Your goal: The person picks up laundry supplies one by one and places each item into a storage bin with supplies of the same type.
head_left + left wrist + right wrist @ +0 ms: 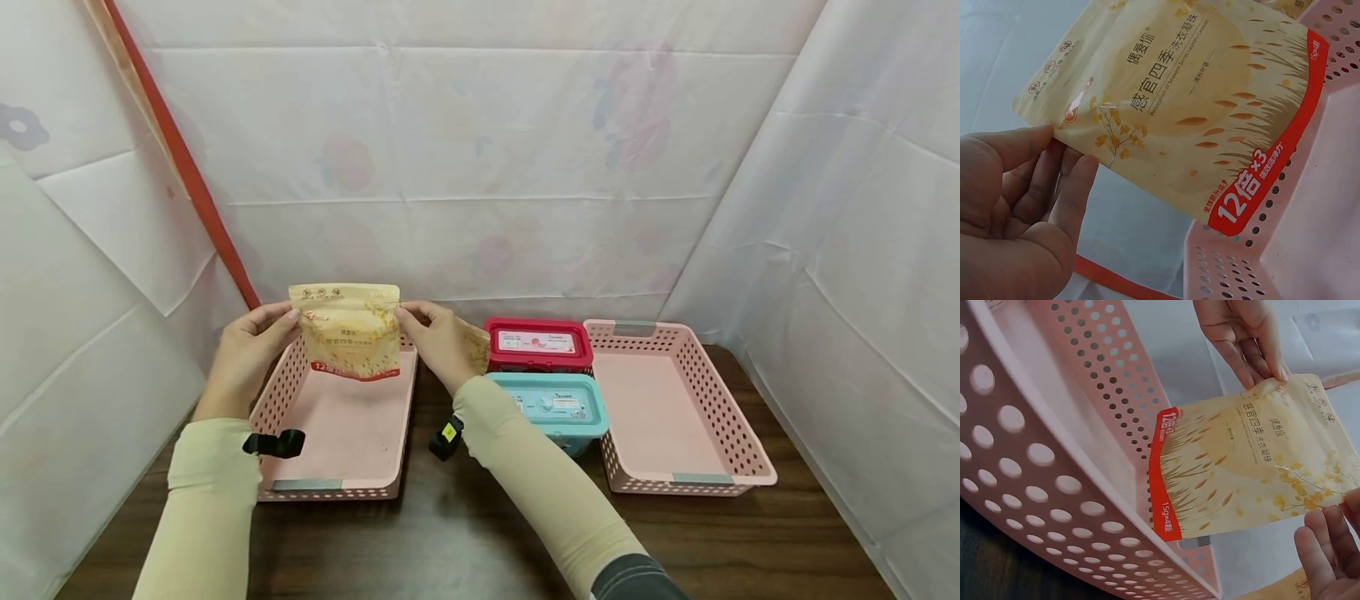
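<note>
A pale yellow pouch of laundry capsules (348, 333) with a red bottom band hangs upright over the left pink basket (345, 442). My left hand (251, 350) pinches its left edge between thumb and fingers. At the opposite edge, my right hand (441, 340) pinches it near the top. In the left wrist view the printed front of the pouch (1191, 106) shows, with leaves and grass drawn on it. Behind my right hand stands a second yellow pouch (477, 346), partly hidden by the hand.
Right of my right hand stand a box with a red lid (540, 343) and a box with a turquoise lid (555, 404), one before the other. A second pink basket (675, 408) sits at the right of the dark wooden table (480, 542). White cloth walls (450, 167) surround the table.
</note>
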The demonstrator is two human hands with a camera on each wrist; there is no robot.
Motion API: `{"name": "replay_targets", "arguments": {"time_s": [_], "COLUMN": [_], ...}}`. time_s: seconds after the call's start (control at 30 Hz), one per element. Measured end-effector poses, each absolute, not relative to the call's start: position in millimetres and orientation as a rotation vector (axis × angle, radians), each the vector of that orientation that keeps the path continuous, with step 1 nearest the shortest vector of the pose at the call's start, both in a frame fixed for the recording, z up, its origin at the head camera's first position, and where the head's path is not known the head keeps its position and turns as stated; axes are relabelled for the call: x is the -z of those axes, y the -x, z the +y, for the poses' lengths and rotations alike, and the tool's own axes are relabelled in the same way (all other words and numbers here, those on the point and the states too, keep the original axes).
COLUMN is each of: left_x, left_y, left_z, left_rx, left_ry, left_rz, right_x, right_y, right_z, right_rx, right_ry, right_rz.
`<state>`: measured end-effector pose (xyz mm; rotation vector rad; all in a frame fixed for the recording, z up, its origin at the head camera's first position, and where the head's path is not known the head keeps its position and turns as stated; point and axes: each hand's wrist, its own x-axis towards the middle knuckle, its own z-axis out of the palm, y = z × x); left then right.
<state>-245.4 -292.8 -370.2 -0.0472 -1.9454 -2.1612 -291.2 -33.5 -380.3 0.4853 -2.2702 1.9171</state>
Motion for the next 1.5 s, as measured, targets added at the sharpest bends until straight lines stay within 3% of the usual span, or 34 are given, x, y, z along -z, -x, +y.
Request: {"name": "replay_targets", "arguments": {"time_s": [0.53,0.8,1.5], "left_x": [387,393,403], "left_y": [263,270,279], "left_z": [-293,-293,-293], "left_rx": [2.05,1.806,1.852], "left_ry": [-0.207,-0.288,-0.393], "left_rz": [-2.07,-2.271,-2.254], "right_x": [400,409,409], "right_y": [301,303,302], "right_z": [-46,-45,-46], "right_rx": [-1.888,-2.011,-1.88], "right_ry": [-0.331,-0.381,-0.438], "right_rz": [-2.269,-2.264,-2.499]}}
